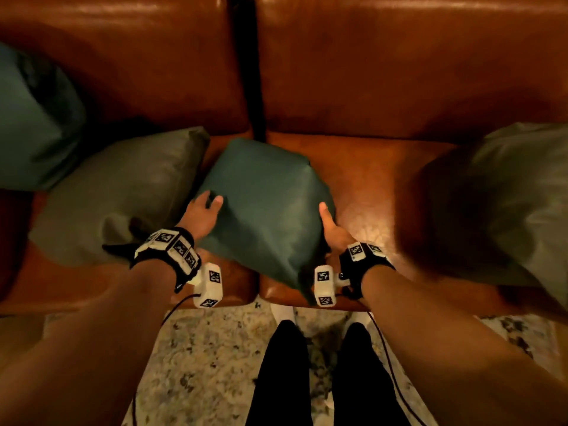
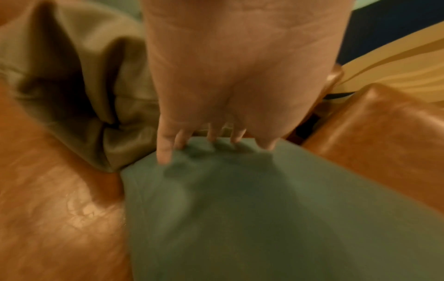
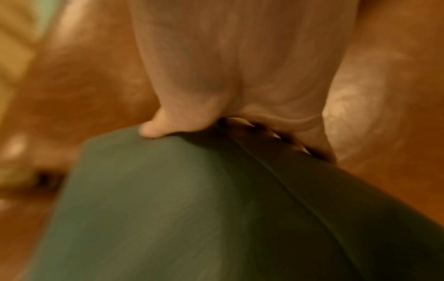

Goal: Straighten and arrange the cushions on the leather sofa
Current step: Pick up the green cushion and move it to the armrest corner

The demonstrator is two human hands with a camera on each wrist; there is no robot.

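- Across the brown leather sofa (image 1: 384,87) in the head view lie four cushions: a teal cushion (image 1: 264,210) in the middle over the seam between two seat pads, an olive cushion (image 1: 123,192) just to its left, another teal one (image 1: 30,118) cut off at the far left edge, and a blurred olive one (image 1: 507,210) at the right. The left hand (image 1: 201,215) holds the middle cushion's left edge, fingers curled over it; the right hand (image 1: 333,230) grips its right edge, thumb on top. A patterned rug (image 1: 199,348) lies below.
- From the left wrist, the fingers (image 2: 165,146) bend down onto the teal cushion (image 2: 264,209), with the olive cushion (image 2: 96,95) crumpled beside it. Blur softens everything.
- From the right wrist, the thumb (image 3: 156,127) presses the top of the teal cushion (image 3: 180,199) while the other fingers tuck under its seam, mostly hidden. Heavy blur.
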